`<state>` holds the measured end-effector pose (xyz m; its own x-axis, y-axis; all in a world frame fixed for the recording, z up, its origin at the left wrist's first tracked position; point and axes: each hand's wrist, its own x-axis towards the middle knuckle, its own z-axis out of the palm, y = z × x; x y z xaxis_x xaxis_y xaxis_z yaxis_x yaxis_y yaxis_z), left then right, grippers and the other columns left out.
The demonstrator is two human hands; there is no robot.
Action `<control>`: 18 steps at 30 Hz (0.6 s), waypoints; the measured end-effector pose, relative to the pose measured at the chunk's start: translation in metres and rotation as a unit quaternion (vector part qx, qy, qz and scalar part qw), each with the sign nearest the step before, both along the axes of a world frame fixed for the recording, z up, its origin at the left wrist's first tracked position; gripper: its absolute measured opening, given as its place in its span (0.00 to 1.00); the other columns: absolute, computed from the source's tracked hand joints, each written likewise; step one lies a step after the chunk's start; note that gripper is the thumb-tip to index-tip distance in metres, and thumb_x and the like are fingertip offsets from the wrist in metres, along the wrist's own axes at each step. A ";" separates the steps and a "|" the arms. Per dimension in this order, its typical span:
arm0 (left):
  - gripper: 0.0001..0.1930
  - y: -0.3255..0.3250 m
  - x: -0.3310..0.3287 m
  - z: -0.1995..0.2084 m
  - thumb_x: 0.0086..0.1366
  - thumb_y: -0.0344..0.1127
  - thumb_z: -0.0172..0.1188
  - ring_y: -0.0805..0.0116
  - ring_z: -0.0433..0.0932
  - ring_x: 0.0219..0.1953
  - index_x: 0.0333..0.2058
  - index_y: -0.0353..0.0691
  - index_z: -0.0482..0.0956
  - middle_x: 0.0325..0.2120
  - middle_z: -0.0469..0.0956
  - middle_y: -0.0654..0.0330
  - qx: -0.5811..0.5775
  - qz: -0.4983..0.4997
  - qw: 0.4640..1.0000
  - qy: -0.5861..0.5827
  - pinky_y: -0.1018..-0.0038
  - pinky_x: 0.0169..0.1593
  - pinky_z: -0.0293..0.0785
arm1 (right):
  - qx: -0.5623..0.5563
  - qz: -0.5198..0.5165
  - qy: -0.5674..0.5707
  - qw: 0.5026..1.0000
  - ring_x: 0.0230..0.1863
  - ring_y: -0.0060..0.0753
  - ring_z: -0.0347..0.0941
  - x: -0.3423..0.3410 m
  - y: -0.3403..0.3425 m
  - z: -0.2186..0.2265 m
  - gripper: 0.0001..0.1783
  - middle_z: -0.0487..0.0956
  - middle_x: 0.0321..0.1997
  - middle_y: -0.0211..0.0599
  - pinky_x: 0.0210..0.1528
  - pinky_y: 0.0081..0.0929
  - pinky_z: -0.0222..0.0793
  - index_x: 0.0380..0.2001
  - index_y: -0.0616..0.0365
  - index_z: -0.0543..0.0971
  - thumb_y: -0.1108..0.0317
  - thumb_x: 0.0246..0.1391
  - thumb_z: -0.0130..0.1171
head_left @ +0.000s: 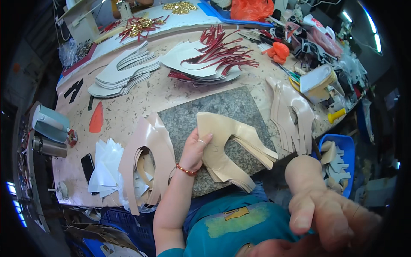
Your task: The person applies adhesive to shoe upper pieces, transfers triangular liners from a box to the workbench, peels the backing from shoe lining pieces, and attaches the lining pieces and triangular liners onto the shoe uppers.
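At the far left of the table (128,111) stands a steel flask (53,147); right of it a dark phone (87,165) lies just beside a heap of white pieces (105,165). Next comes a stack of pinkish-beige curved pieces (153,133), arched, its legs pointing toward me. Just to its right is my left hand (195,152), a red bracelet (186,171) at the wrist, gripping the upper left edge of a tan stack of curved pieces (217,132), my thumb on top. I have that stack over the grey stone slab (239,103), its lower tip reaching past the slab's near edge. Right of the slab lies another beige stack (280,100), near the table's edge. Farther right, my right hand (332,210) is raised close to the camera, fingers spread and apparently holding nothing, though their tips run into the dark rim. Beyond my right wrist, a blue bin (352,165) holds scraps (337,160).
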<state>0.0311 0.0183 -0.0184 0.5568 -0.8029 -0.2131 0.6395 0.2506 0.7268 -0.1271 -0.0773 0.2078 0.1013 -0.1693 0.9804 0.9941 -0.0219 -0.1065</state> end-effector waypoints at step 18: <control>0.20 -0.001 0.001 0.007 0.66 0.27 0.52 0.67 0.75 0.50 0.56 0.35 0.65 0.50 0.74 0.56 0.031 -0.015 0.999 -0.017 0.69 0.54 0.73 | -0.066 -0.044 -0.179 0.981 0.38 0.35 0.72 -0.025 0.009 0.004 0.26 0.73 0.41 0.36 0.41 0.31 0.68 0.42 0.63 0.69 0.50 0.51 0.56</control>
<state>0.0319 0.0171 -0.0117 0.5410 -0.8046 -0.2448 0.6206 0.1856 0.7618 -0.1520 -0.0686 0.2121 -0.2621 -0.0302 0.9646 0.9610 -0.0993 0.2581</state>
